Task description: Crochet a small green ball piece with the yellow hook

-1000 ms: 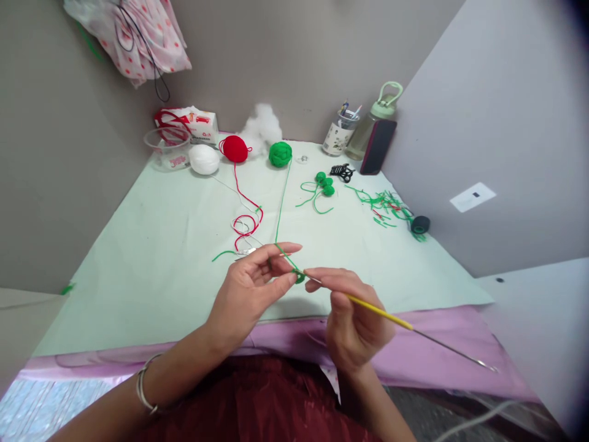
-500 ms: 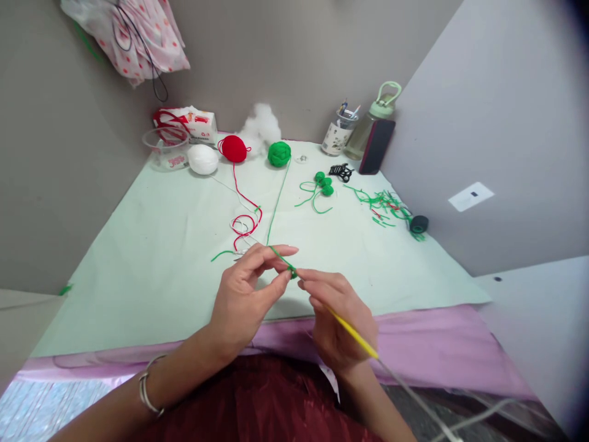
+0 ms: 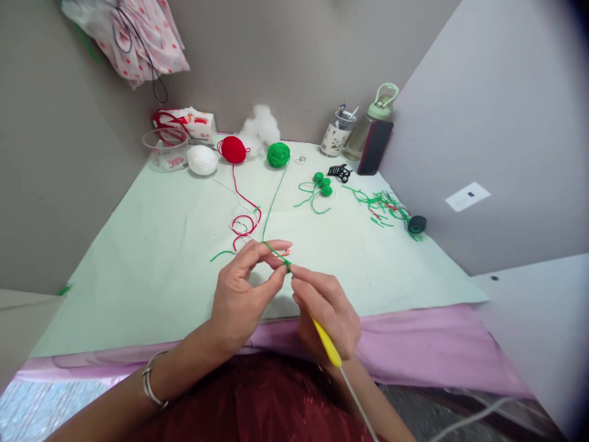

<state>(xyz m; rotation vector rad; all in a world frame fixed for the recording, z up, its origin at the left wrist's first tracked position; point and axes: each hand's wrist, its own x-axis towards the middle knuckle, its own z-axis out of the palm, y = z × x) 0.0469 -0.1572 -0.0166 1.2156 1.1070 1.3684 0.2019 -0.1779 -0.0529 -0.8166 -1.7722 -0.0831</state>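
My left hand (image 3: 246,288) pinches a small green crochet piece (image 3: 287,266) between thumb and fingers, with green yarn (image 3: 271,212) running over its index finger. That strand leads back to the green yarn ball (image 3: 278,155). In my right hand (image 3: 331,313) is a crochet hook with a yellow handle (image 3: 327,344); its tip is at the green piece, hidden by fingers and yarn. Both hands meet just above the front of the table. Beyond the left hand lie loose red yarn (image 3: 243,224) and thin white yarn.
Along the back stand a clear tub (image 3: 165,153), white yarn ball (image 3: 202,161), red yarn ball (image 3: 232,149), fluffy stuffing (image 3: 261,126), pen cup (image 3: 338,134), bottle (image 3: 363,132) and phone (image 3: 375,147). Green crocheted balls (image 3: 325,183), a black hair clip (image 3: 340,172), yarn scraps (image 3: 381,201) and black tape roll (image 3: 417,224) lie right.
My right hand has shifted left and turned, so the hook's yellow handle points more steeply down. The green piece and left fingertips have moved slightly left and up.
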